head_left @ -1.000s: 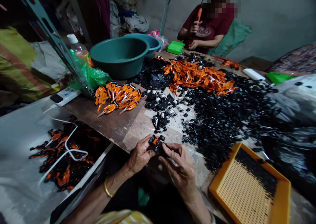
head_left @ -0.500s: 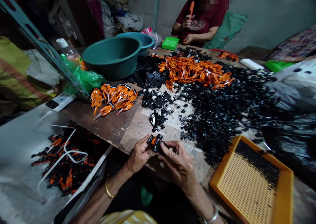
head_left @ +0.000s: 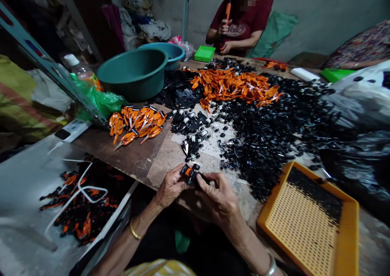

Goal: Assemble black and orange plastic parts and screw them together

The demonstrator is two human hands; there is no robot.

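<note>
Between both hands, over the table's near edge, is a small black-and-orange toy race car (head_left: 189, 173). My left hand (head_left: 171, 186) pinches its left side with thumb and fingers. My right hand (head_left: 217, 192) is closed on its right end, thumb on top; the fingertips beneath are partly hidden. Just beyond the hands lies a small cluster of black toy car parts with wheels (head_left: 191, 147). Orange car bodies (head_left: 138, 123) are heaped to the left, and a larger pile of orange bodies (head_left: 231, 85) lies farther back.
Loose black parts (head_left: 265, 134) spread over the right side. A yellow perforated tray (head_left: 300, 215) with small black pieces stands at the near right. Green basin (head_left: 131, 75) at back left. Finished-looking cars (head_left: 82, 211) lie below the table's left edge. A co-worker (head_left: 240, 24) holds an orange-handled tool opposite.
The view has shifted slightly to the right. Both hands still hold the toy car, which has tilted a little, and the right fingers have shifted slightly on it.
</note>
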